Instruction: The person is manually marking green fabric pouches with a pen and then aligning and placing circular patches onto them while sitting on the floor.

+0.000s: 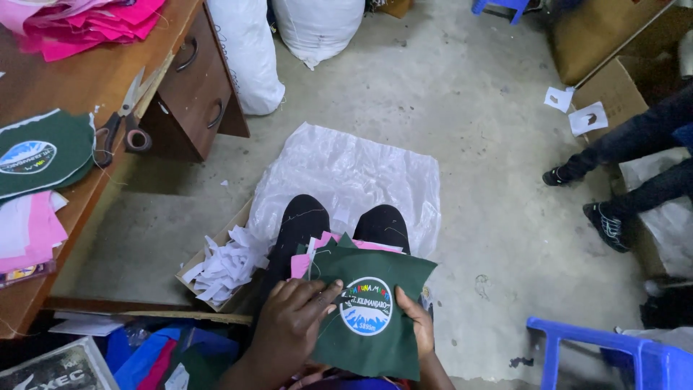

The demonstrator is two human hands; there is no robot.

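On my lap I hold a dark green fabric piece [390,274] with a round white and blue embroidered badge [366,305] in its middle. My left hand [292,325] lies over its left side, fingers reaching toward the badge. My right hand [417,323] grips its lower right edge from beneath. Pink fabric pieces [299,264] stick out from under the green one, over my black-clad knees.
A wooden desk [86,79] at left carries scissors [119,119], a tape roll [138,140], green badge pieces [40,152] and pink cloth [94,25]. A cardboard box of white scraps [220,267] sits by a white plastic sheet [354,170]. Another person's legs [628,170] at right; blue stool [613,354].
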